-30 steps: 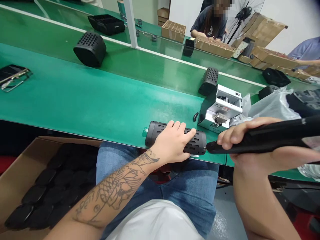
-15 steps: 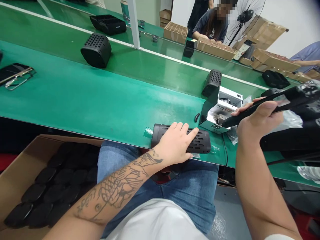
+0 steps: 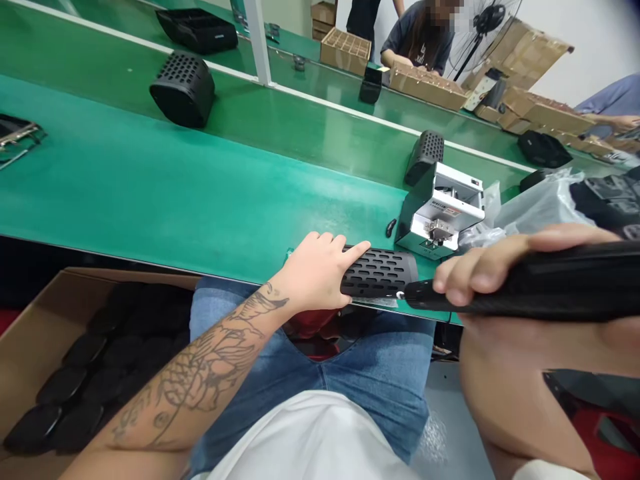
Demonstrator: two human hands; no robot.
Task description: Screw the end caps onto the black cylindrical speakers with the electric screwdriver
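Tool [image 3: 565,283] moved, machine [image 3: 453,208] to casing [image 3: 387,268]; our right fingers [image 3: 490,270] grip tool, left fingers [image 3: 313,245] clasp casing; end work apparently unfinished.

"Which colours?"

"Green bench [image 3: 225,193], blue jeans [image 3: 370,373], white shirt [image 3: 320,433]; the power screwdriver [image 3: 560,283] is black, the screw feeder [image 3: 463,202] silver and black."

"Any patterns?"

"Staggered oblong slots pattern the black casing [image 3: 383,269]; dark floral linework tattoos the left forearm [image 3: 200,380]."
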